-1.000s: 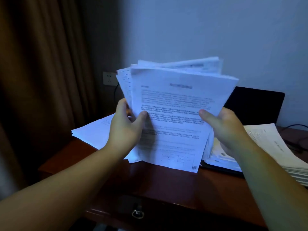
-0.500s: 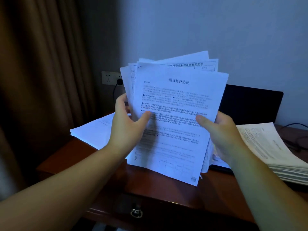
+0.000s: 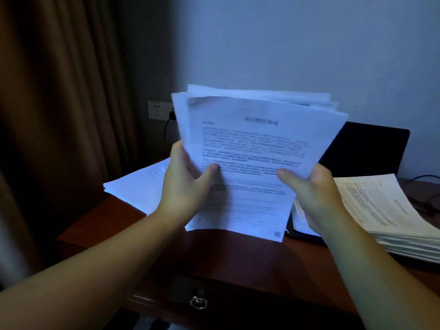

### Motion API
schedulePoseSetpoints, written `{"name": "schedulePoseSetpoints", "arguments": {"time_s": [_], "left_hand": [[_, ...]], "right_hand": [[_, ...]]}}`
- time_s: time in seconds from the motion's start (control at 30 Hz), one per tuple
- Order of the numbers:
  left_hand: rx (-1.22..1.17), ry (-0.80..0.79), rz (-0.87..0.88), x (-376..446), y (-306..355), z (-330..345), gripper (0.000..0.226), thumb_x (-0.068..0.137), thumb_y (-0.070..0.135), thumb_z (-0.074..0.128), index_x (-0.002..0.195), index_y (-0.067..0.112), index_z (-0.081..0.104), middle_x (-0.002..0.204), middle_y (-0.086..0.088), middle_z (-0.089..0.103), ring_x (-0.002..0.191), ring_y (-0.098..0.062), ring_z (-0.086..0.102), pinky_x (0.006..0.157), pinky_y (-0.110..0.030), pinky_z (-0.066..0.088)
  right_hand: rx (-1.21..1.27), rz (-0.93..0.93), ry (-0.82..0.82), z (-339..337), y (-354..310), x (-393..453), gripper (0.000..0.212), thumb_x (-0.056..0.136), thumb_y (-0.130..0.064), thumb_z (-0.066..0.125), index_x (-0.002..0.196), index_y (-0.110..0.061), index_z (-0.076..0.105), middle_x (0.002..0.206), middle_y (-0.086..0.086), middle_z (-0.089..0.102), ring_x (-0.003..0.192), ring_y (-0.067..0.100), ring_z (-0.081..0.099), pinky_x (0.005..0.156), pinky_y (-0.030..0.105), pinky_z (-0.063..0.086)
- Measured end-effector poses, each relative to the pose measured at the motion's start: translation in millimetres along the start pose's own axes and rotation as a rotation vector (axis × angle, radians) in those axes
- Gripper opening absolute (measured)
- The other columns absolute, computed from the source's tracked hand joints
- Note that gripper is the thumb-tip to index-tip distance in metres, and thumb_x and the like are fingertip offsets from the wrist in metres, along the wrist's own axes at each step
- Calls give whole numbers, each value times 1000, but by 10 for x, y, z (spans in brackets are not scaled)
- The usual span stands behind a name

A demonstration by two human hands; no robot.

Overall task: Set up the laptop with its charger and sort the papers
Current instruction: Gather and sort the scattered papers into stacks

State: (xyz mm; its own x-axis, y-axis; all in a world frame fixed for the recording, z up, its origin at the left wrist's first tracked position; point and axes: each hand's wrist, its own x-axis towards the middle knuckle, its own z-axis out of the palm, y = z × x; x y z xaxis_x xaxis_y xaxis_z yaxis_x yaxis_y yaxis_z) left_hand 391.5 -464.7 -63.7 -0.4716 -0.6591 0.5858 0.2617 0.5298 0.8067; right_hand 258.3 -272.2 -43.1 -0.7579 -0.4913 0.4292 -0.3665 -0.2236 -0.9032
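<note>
Left hand [image 3: 188, 182] and right hand [image 3: 316, 194] grasp an uneven sheaf of papers [image 3: 252, 158] upright above the desk's [image 3: 238, 258] middle. Judged step: squaring; loosen both grips slightly, tapping the lower edge on the desk.

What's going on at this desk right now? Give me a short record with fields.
held: sheaf of papers, upright above the desk
left hand: grips the sheaf's left edge
right hand: grips its right edge
left of hands: flat white stack
right of hands: thick printed stack
behind: open laptop, screen dark
wall: socket with a plug in it
</note>
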Motion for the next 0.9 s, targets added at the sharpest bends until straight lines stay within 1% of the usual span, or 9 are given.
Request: {"name": "schedulePoseSetpoints", "arguments": {"time_s": [0.07, 0.17, 0.27, 0.4, 0.5, 0.6, 0.7, 0.77, 0.9], "left_hand": [[45, 9, 23, 45, 31, 32, 39, 83, 32, 70, 112, 38, 46, 104, 31, 62, 95, 0, 67, 84, -41, 59], [-44, 54, 31, 231, 133, 0, 43, 86, 21, 72, 123, 27, 49, 101, 31, 69, 93, 6, 68, 80, -20, 57], [-31, 2, -14, 188, 124, -42, 49, 84, 27, 72, 126, 34, 49, 107, 28, 70, 101, 2, 68, 90, -32, 57], [19, -68, -48, -88, -37, -5, 47, 86, 25, 74, 110, 55, 47, 109, 37, 66, 96, 13, 65, 87, -27, 52], [-33, -38, -85, -126, -100, -24, 45, 85, 26, 74, 109, 55, 50, 109, 27, 71, 101, 3, 69, 90, -33, 55], [6, -60, -51, -151, -69, -21, 39, 89, 23, 73, 106, 51, 51, 106, 31, 68, 103, 6, 66, 89, -31, 53], [-16, 47, 18, -87, 84, -3, 35, 87, 26, 71, 109, 46, 53, 107, 32, 67, 103, 10, 64, 85, -18, 52], [-3, 102, 47, -58, 149, 17, 33, 85, 28, 71, 108, 45, 54, 104, 32, 66, 99, 10, 64, 79, -11, 50], [47, 49, -102, -300, -106, 30, 33, 86, 24, 77, 102, 44, 55, 99, 33, 66, 98, 7, 64, 81, -18, 51]], "right_hand": [[-27, -17, 41, 47, 8, 4, 24, 85, -17, 76, 106, -27, 72, 111, -12, 77, 107, 12, 72, 95, 39, 54], [-68, -65, 104, 4, -80, 88, 19, 88, -17, 77, 99, -32, 74, 105, -18, 77, 100, 7, 73, 92, 36, 55], [-18, -16, 79, -11, -54, 87, 24, 92, -6, 74, 105, -27, 74, 108, -11, 78, 101, 13, 74, 94, 43, 57], [-3, 44, 3, 27, 64, -21, 38, 92, -4, 72, 95, -41, 78, 107, -10, 78, 99, 13, 75, 88, 42, 57], [33, 39, -25, -29, 108, -47, 38, 94, -2, 69, 104, -38, 74, 113, -10, 77, 106, 13, 73, 85, 34, 56], [5, 88, 0, -29, 134, -53, 28, 95, -3, 68, 108, -28, 72, 109, -12, 77, 106, 13, 73, 90, 37, 55], [2, 6, 54, 20, -7, -6, 27, 90, -14, 75, 96, -41, 77, 104, -18, 77, 98, 4, 73, 87, 33, 53], [58, -33, 39, 40, -96, 4, 31, 83, -18, 74, 91, -48, 77, 107, -13, 78, 101, 10, 74, 85, 35, 57], [107, 121, 26, 17, 100, -120, 30, 90, -1, 72, 93, -29, 80, 106, -1, 79, 100, 23, 76, 84, 44, 58]]}}
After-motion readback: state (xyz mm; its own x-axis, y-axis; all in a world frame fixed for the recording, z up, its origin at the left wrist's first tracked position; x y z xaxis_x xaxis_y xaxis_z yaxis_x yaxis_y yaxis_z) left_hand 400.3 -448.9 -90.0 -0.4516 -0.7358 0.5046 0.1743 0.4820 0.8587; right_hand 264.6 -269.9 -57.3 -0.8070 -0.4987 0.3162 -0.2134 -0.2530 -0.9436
